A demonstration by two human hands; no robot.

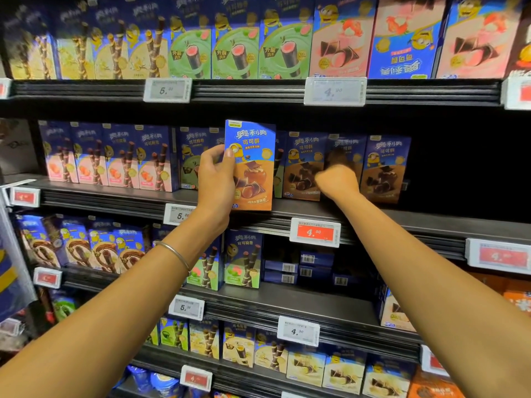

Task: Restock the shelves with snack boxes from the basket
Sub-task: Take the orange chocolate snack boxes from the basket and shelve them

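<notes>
- Holding the box (253, 165) upright in your left hand (217, 173), you have it out in front of the second shelf (402, 222). Its lower edge is level with the shelf lip and it is not yet set down.
- Grip: your thumb presses the front face near the left edge; the other fingers are hidden behind the box. This one-sided pinch could let the box twist or slip as you push it in.
- Slot: the box covers the seam between the green box (192, 159) and the brown boxes (301, 168). No free gap shows behind it. Forcing it in could dent a carton or shove a neighbour out of line.
- Match: the orange face differs from the brown row beside it. Check the product before placing, or you risk mis-shelving.
- Right hand (337, 179): it sits among the brown boxes with fingers curled in and knuckles toward you. I cannot tell whether they hold a carton or only push one; that area is blurred.
- Knock risk: the brown boxes stand close together near the lip. A bump from that hand could tip one back into the dark space or forward off the shelf.
- Snag: your left wrist, with its bangle (175, 254), crosses just above a price tag (179, 215). Dropping the arm could catch it.
- Basket: not in view.
</notes>
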